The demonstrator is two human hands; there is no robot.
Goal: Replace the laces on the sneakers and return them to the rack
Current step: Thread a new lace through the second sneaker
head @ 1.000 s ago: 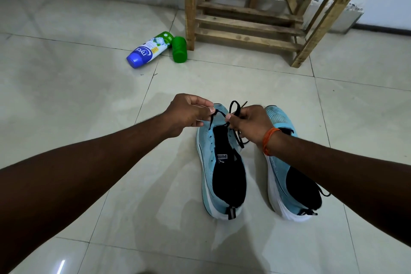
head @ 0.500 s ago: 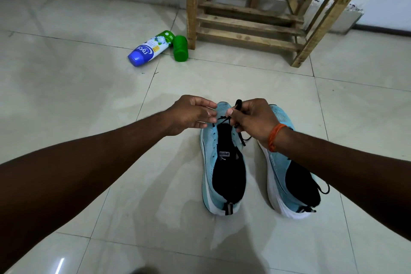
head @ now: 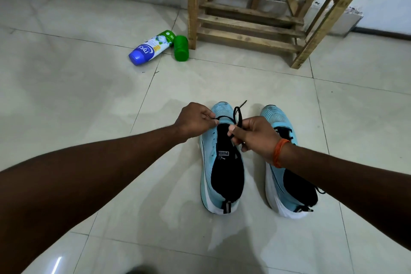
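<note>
A black lace loops above the toe end of the left sneaker, which lies on the tiled floor with the right sneaker just beside it at 3 o'clock. The left hand has its grip pinched on one strand. The right hand, with an orange band on its wrist, has its grip clamped on the other. A wooden rack stands at 12 o'clock. A bottle and a green cap lie at 11.

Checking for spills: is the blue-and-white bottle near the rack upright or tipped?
Tipped: the bottle lies on its side on the floor.
</note>
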